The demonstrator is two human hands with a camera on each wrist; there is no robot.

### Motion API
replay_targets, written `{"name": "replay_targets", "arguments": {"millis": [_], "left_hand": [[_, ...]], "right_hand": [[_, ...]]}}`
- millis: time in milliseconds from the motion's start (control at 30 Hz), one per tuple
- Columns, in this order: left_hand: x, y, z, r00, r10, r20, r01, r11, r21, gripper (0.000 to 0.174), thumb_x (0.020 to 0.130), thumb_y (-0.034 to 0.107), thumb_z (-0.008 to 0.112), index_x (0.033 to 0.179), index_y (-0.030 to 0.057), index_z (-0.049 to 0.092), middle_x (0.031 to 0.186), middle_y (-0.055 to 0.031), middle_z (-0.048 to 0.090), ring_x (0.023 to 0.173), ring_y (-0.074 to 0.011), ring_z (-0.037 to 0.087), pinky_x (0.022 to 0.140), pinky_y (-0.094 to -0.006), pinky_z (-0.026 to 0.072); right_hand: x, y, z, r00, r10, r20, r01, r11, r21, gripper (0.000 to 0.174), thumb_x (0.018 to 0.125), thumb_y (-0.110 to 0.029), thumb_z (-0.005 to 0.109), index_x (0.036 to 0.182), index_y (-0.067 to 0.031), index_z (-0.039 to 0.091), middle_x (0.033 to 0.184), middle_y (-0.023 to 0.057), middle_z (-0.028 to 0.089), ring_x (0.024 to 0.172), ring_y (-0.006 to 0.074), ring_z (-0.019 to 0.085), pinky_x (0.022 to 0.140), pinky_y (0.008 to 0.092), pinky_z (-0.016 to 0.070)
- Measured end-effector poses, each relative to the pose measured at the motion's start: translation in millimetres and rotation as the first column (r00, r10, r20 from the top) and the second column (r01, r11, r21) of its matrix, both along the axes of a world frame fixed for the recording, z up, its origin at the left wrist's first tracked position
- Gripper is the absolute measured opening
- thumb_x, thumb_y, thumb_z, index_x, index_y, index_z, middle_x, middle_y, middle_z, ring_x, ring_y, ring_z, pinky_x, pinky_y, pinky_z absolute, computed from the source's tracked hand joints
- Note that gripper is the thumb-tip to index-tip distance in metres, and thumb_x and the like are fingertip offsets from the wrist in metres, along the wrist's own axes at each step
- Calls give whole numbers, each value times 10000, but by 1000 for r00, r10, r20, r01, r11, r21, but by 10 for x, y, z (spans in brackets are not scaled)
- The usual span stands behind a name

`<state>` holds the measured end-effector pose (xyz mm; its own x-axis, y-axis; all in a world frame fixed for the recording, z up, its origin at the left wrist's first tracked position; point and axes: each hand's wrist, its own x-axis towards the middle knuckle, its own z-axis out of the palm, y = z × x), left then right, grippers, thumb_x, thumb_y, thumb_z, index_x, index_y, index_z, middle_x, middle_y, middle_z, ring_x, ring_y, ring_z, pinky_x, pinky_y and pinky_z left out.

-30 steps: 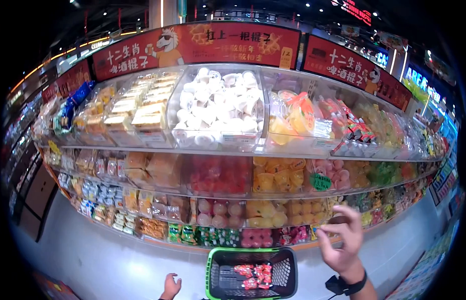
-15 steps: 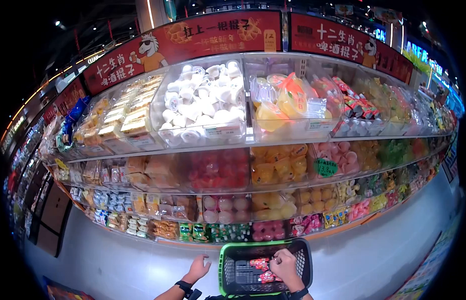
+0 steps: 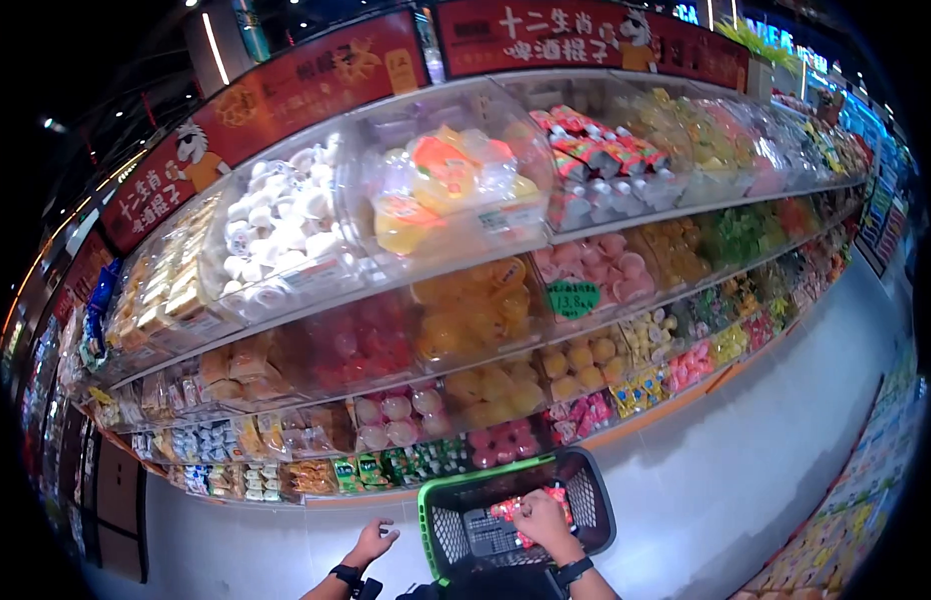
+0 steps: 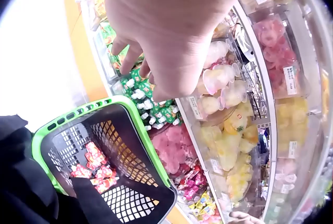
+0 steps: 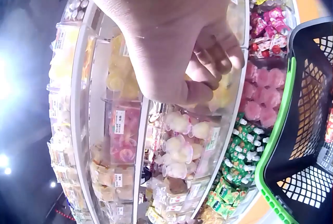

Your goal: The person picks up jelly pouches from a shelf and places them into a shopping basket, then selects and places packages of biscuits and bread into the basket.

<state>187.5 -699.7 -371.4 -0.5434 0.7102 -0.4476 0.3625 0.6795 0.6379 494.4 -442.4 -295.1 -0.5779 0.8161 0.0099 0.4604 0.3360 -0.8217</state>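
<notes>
In the head view, the shopping basket [image 3: 603,520] holds small red packets [image 3: 506,508], and my right hand [image 3: 544,520] is above them. The right wrist view shows this hand [image 5: 171,37] with its fingers curled inward and no item visible in them. My left hand [image 3: 374,543] hangs to the left of the basket, fingers loosely bent and holding nothing. From the left wrist, the left hand [image 4: 161,31] appears above the basket's green rim [image 4: 140,125], with red packets [image 4: 96,156] inside on the dark bottom.
Tiered shelves stand ahead with white cups [image 3: 281,215], a bagged orange-yellow item [image 3: 451,175], red-and-white pouches [image 3: 596,150] and a green price tag [image 3: 573,300]. Dark cabinets [image 3: 121,505] are at left, another display [image 3: 816,540] at lower right. Pale floor [image 3: 706,470] lies between.
My right hand has come down from in front of the lower shelves to above the basket, its fingers more curled. The head view has turned right, so the shelves appear shifted left and tilted.
</notes>
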Motion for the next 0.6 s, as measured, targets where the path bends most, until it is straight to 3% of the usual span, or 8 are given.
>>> {"name": "replay_targets", "arguments": {"millis": [67,100,167,300,400,500,600], "left_hand": [[94,98,-21,999,-37,3,37,999,-21,433,819,257,672,1140,5,529,1121,-169,596,983,-284,616,827,-377,502],[141,156,-31,998,-67,9,67,998,-9,428,819,256,671,1136,8,529,1121,-168,594,983,-284,615,825,-378,502],[220,237,-46,988,-155,-18,155,988,-3,416,815,251,667,1125,11,528,1118,-161,592,987,-292,608,837,-385,495],[403,492,109,983,-180,-39,180,984,-13,414,820,260,655,1123,7,530,1126,-161,591,1006,-305,599,859,-390,484],[452,563,87,979,-192,-74,193,981,12,387,822,261,649,1097,6,558,1113,-170,600,999,-297,604,857,-386,485],[489,517,44,988,-131,-84,130,991,-9,364,816,267,655,1056,1,592,1045,-168,631,966,-286,618,857,-372,487],[421,325,-150,999,36,-25,-38,996,-75,348,810,273,660,1027,4,623,1002,-161,654,923,-272,633,853,-361,486]], "right_hand": [[126,30,-173,999,-20,30,19,999,46,191,687,-204,638,670,-16,607,858,126,620,772,326,609,682,425,486],[177,31,-196,998,-56,-35,59,993,99,136,643,-109,642,604,5,577,741,145,596,700,320,600,662,401,503],[332,26,-278,998,-54,-24,56,993,103,154,635,-110,653,579,6,567,730,150,592,700,319,599,660,404,501],[592,37,-341,995,-93,27,92,995,31,167,627,-120,663,566,5,571,717,157,593,690,318,600,659,392,504],[747,144,-420,992,-129,-14,130,987,98,179,625,-132,669,565,5,572,700,156,593,679,319,599,661,387,504],[834,286,-275,987,-148,58,145,988,57,208,612,-166,685,559,2,573,684,153,590,670,325,595,662,394,501],[863,451,-74,986,-138,94,127,984,122,200,573,-173,686,558,-6,576,665,162,582,651,340,586,656,396,502]]}}
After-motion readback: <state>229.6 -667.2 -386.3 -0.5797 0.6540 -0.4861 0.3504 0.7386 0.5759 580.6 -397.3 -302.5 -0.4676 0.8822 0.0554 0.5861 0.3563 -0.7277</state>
